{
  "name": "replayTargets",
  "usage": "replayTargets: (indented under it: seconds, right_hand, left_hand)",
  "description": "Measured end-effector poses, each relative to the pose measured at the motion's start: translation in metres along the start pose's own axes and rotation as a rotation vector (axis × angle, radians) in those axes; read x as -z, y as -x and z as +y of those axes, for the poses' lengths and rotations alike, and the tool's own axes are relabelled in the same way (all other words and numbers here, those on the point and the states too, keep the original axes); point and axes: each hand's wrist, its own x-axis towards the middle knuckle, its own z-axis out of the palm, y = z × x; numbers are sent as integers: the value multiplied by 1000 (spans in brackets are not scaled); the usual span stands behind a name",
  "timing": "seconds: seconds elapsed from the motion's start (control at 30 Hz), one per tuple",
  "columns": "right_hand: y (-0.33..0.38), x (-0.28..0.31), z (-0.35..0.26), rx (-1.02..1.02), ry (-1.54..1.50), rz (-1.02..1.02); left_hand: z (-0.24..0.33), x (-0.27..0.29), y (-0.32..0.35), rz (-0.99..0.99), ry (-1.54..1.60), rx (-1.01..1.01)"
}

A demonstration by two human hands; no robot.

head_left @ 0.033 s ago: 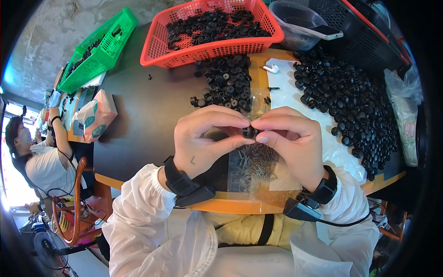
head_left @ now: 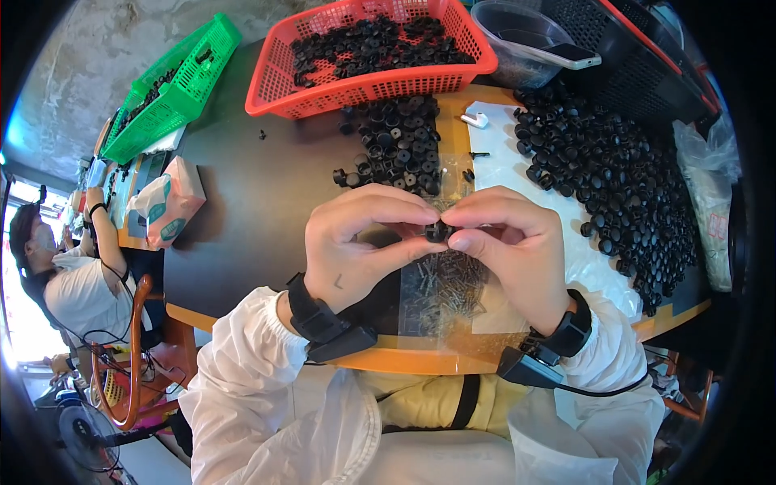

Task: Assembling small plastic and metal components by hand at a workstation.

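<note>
Between the fingertips of my two hands is a small round black plastic part, partly hidden by the fingers. My left hand pinches it from the left with thumb and index finger. From the other side my right hand also closes thumb and index finger on it. Just below the fingers, many thin metal pins lie loose on a clear plastic sheet near the table edge. Beyond my hands, a cluster of round black plastic parts rests on the table.
A red basket of black parts stands at the back. Right of my hands, black caps are heaped on white sheeting. A clear tub bears a phone. Leftward are a tissue pack, a green basket and a seated person.
</note>
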Motion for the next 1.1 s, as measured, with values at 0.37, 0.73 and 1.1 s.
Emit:
replayTargets:
  seconds: [0.37,0.73,1.1]
  right_hand:
    - [-6,10,4,-309,-137,-265]
    - [2,1,12,-156,-41,-86]
    - [1,3,7,-213,-263,-223]
  left_hand:
    - [7,7,1,-72,-385,-149]
    - [8,-9,-3,53,-422,-290]
    - [8,-2,-4,-46,-392,-313]
